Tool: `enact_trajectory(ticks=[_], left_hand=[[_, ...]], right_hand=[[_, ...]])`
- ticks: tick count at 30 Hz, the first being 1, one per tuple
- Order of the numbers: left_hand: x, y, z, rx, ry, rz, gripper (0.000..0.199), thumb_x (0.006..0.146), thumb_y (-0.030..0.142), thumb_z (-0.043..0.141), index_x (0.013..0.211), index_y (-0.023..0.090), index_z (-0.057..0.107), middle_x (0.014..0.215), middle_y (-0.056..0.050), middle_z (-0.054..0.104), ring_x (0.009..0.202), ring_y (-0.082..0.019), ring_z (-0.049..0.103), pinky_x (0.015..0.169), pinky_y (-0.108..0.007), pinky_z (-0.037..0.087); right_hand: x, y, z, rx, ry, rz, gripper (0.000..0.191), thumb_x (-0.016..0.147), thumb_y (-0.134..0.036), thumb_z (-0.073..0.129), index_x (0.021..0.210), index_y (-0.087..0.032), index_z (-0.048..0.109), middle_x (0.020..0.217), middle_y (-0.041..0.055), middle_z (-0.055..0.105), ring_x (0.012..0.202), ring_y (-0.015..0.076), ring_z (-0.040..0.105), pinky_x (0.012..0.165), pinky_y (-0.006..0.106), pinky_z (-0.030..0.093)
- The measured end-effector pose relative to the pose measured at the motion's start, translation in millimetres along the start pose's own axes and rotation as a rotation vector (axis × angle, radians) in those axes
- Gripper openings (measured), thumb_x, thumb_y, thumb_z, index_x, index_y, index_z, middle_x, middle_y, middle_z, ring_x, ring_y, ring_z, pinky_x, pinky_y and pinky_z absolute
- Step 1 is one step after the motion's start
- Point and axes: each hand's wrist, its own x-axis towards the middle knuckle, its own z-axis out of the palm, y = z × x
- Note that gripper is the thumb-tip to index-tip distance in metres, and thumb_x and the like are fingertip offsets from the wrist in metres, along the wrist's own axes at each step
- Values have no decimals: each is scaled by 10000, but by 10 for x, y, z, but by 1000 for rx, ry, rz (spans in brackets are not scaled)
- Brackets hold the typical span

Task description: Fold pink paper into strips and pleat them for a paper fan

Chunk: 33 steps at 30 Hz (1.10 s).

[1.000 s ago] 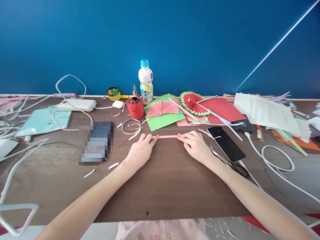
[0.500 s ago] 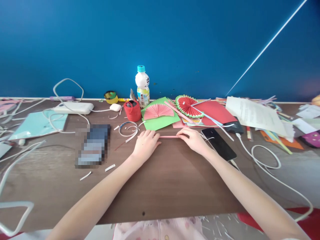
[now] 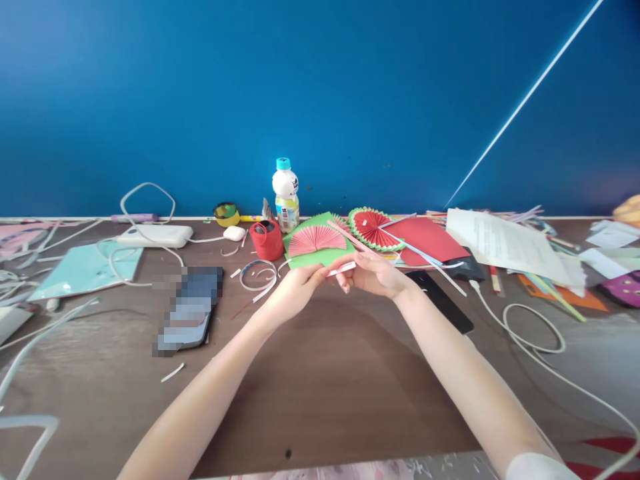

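Over the tabletop (image 3: 320,400), I have the left hand (image 3: 295,290) pinching a narrow pale strip (image 3: 343,269) — the right hand (image 3: 377,275) curls at its other end, though whether it grips I cannot tell; beyond, a pink fan (image 3: 316,240) on green paper (image 3: 300,259), then a bottle (image 3: 287,200).

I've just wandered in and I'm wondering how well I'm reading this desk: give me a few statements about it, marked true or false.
1. The left hand and the right hand meet at a narrow pale strip. True.

2. The two hands are at opposite ends of the desk. False: they are close together, near its middle.

3. The bottle has a turquoise cap. True.

4. That bottle lies on its side. False: it stands upright.

5. The pink pleated fan lies on green paper. True.

6. The red round container is right of the bottle. False: it is on the left.
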Motion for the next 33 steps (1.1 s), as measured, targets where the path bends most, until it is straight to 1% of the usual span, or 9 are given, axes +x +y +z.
enact_trajectory(ticks=[4, 7, 12, 14, 18, 22, 28, 31, 33], left_hand=[[45, 34, -52, -11, 5, 13, 328, 848, 412, 368, 700, 175, 538, 592, 37, 425, 579, -107, 389, 562, -227, 310], [49, 61, -84, -50, -46, -1, 335, 843, 439, 373, 704, 175, 525, 582, 44, 410, 546, -94, 384, 532, -221, 304], [47, 57, -118, -111, -127, -27, 334, 854, 444, 352, 725, 179, 509, 589, 45, 400, 530, -88, 387, 518, -215, 311], [51, 51, -133, -117, -154, -6, 328, 858, 431, 349, 740, 179, 522, 622, 35, 425, 570, -95, 404, 543, -217, 328], [60, 51, -152, -155, -189, 74, 309, 864, 390, 351, 764, 167, 539, 763, 1, 540, 705, -113, 470, 675, -240, 381], [58, 44, -150, -106, -166, 80, 323, 868, 377, 340, 795, 168, 574, 716, 7, 522, 657, -110, 452, 630, -234, 371], [37, 26, -86, 179, -69, -43, 324, 873, 380, 318, 723, 188, 532, 655, 9, 530, 627, -133, 492, 598, -244, 361], [20, -24, 31, 391, -84, -66, 292, 887, 321, 295, 782, 192, 536, 711, -21, 587, 663, -163, 546, 638, -269, 388], [16, -87, 132, 515, -119, -19, 277, 893, 268, 283, 858, 184, 545, 787, -50, 611, 706, -179, 572, 669, -285, 408]], right_hand=[[39, 6, 36, -11, 35, -70, 317, 796, -429, 594, 879, -131, 664, 668, 31, 599, 654, 116, 557, 592, 229, 432], [40, 7, 28, -49, 54, -84, 316, 796, -436, 591, 848, -132, 663, 663, 22, 593, 603, 97, 531, 583, 224, 414], [51, 6, 40, -77, 63, -95, 309, 798, -438, 590, 826, -139, 658, 662, 20, 589, 612, 98, 524, 590, 228, 399], [62, 12, 66, -86, 59, -79, 301, 794, -432, 599, 828, -138, 655, 661, 21, 588, 629, 103, 532, 591, 228, 392], [85, 41, 131, -89, 76, -70, 299, 768, -440, 626, 789, -142, 641, 622, 10, 563, 676, 122, 557, 580, 225, 376], [89, 63, 137, -92, 95, -88, 273, 785, -415, 617, 787, -143, 638, 632, 7, 566, 665, 106, 553, 583, 215, 380], [48, 15, 20, -211, 114, 88, 245, 805, -372, 598, 877, -138, 591, 736, 38, 635, 665, 119, 594, 621, 250, 450], [37, 9, -44, -366, 143, 202, 237, 775, -337, 632, 881, -148, 535, 680, 15, 641, 567, 102, 579, 591, 253, 458], [30, 19, -95, -472, 129, 317, 245, 759, -320, 635, 890, -137, 537, 662, 16, 642, 557, 105, 581, 584, 256, 465]])
